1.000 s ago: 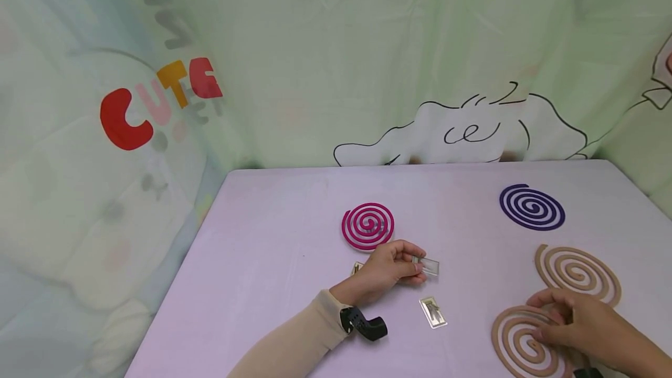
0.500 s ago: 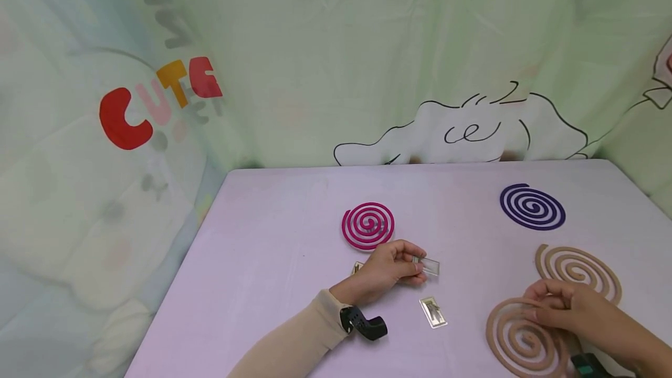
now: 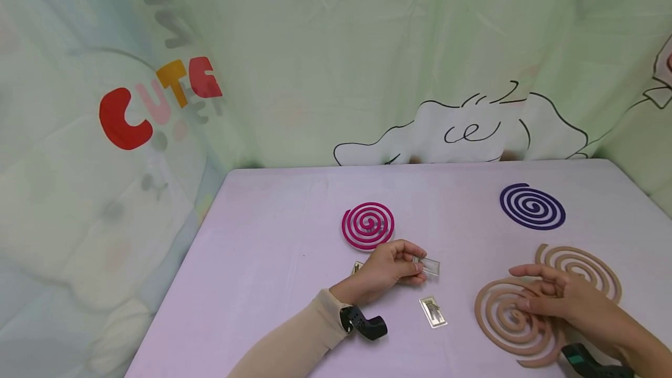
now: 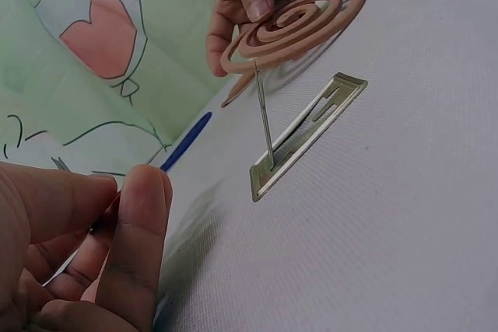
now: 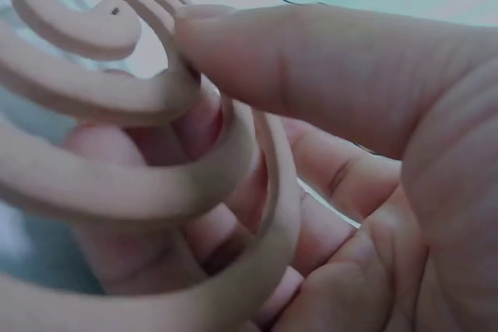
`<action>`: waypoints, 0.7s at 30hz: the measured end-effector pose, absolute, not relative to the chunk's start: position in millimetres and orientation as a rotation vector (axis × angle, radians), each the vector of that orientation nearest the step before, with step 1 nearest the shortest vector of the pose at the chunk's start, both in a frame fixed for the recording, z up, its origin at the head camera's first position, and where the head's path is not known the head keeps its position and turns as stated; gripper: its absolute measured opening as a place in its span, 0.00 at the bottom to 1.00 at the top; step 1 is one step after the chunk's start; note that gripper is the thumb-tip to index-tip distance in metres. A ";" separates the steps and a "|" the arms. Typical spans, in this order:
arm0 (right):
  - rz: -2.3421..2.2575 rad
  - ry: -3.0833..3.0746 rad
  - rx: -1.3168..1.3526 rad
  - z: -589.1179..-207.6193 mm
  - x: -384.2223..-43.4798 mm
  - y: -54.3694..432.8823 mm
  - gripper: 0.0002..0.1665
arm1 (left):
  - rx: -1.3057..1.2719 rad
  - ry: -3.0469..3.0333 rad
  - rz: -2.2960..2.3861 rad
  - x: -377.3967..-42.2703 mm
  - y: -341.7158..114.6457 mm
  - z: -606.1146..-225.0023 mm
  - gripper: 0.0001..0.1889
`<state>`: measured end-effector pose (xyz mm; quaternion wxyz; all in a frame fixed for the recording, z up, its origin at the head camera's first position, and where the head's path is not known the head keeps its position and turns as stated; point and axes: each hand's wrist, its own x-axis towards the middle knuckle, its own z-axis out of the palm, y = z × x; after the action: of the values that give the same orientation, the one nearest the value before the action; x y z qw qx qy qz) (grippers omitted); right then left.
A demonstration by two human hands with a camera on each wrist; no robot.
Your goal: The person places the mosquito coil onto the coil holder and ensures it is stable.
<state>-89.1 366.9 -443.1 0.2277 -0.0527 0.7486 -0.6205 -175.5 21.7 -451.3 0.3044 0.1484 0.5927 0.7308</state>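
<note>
My right hand [image 3: 572, 305] pinches a brown mosquito coil [image 3: 517, 319] near its inner rings, thumb on top and fingers beneath; the right wrist view shows the fingers through the gaps of the coil [image 5: 93, 188]. In the left wrist view, the held coil tilts close over the table. My left hand [image 3: 388, 266] pinches a small rectangular metal coil stand [image 3: 433, 267] by one end. Between the hands lies another metal coil stand [image 3: 433, 312], whose thin prong [image 4: 265, 118] rises from one end. A third stand [image 3: 357, 267] is partly hidden behind my left wrist.
A magenta mosquito coil [image 3: 368, 226] lies beyond my left hand, with something metallic showing under it. At the back right is a dark purple coil [image 3: 532, 207]. A second brown coil [image 3: 577, 273] lies partly behind my right hand. A printed curtain [image 3: 315, 63] borders the table.
My right hand has moved the brown coil away from me and slightly left, with the index finger straightening. My left hand and the stand in it have stayed put.
</note>
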 end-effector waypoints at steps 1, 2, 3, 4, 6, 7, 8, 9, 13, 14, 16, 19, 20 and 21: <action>-1.702 2.077 -0.146 -443.2 -89.5 365.6 0.27 | 0.394 1.570 1.935 -175.6 21.6 -451.3 0.15; -1.686 2.104 -0.149 -443.1 -89.9 364.4 0.26 | 0.394 1.569 1.936 -175.8 21.4 -451.3 0.15; -1.667 2.131 -0.148 -443.0 -90.4 363.3 0.26 | 0.395 1.568 1.934 -175.9 21.4 -451.2 0.15; -1.657 2.140 -0.140 -442.7 -91.4 362.5 0.25 | 0.396 1.568 1.932 -176.0 21.3 -451.1 0.16; -1.641 2.140 -0.118 -442.1 -93.6 361.7 0.24 | 0.396 1.568 1.930 -176.2 21.3 -451.1 0.16; -1.642 2.138 -0.122 -442.1 -94.8 361.8 0.24 | 0.395 1.568 1.929 -176.2 21.2 -451.1 0.16; -1.655 2.124 -0.129 -442.1 -96.2 362.2 0.24 | 0.393 1.568 1.927 -176.1 21.2 -451.0 0.15; -1.682 2.098 -0.142 -442.4 -97.8 362.9 0.25 | 0.392 1.569 1.924 -176.1 21.2 -450.9 0.15; -1.843 1.970 -0.177 -445.6 -102.6 363.9 0.27 | 0.390 1.572 1.918 -175.4 21.5 -450.3 0.15; -1.893 1.928 -0.180 -446.5 -103.8 363.6 0.27 | 0.388 1.571 1.918 -175.3 21.6 -450.2 0.15; -1.972 1.886 -0.175 -447.9 -106.3 362.1 0.27 | 0.387 1.572 1.920 -175.3 21.8 -450.1 0.14; -2.046 1.884 -0.161 -448.0 -108.5 357.1 0.28 | 0.384 1.569 1.923 -175.3 22.1 -450.7 0.13; -2.062 1.879 -0.141 -447.1 -109.1 354.6 0.27 | 0.384 1.567 1.924 -175.3 22.2 -451.0 0.13; -2.078 1.882 -0.121 -445.7 -109.5 351.6 0.27 | 0.384 1.565 1.925 -175.4 22.3 -451.2 0.13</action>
<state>-109.5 351.6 -445.7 0.1669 -0.0426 0.6613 -0.7301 -175.4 22.3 -451.2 0.3102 0.1453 0.5927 0.7289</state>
